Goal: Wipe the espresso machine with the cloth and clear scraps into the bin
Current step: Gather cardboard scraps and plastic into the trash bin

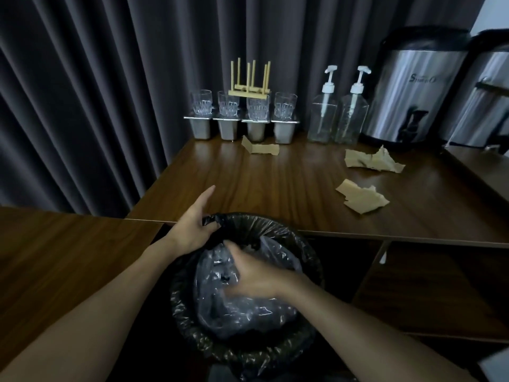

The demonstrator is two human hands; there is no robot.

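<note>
While the left hand (192, 230) pinches the rim of the round black-lined bin (248, 354), the right hand (256, 274) hangs loosely open inside it; torn brown paper scraps (362, 199) lie on the wooden surface (275, 183) beyond, rightward.

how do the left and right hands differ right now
The left hand grips the rim of the black bin bag, forefinger straight; the right hand is down inside that bag over clear crumpled plastic. The left is sharp; the right is blurred, its grip unclear. Both are bare, at the bag.
</note>
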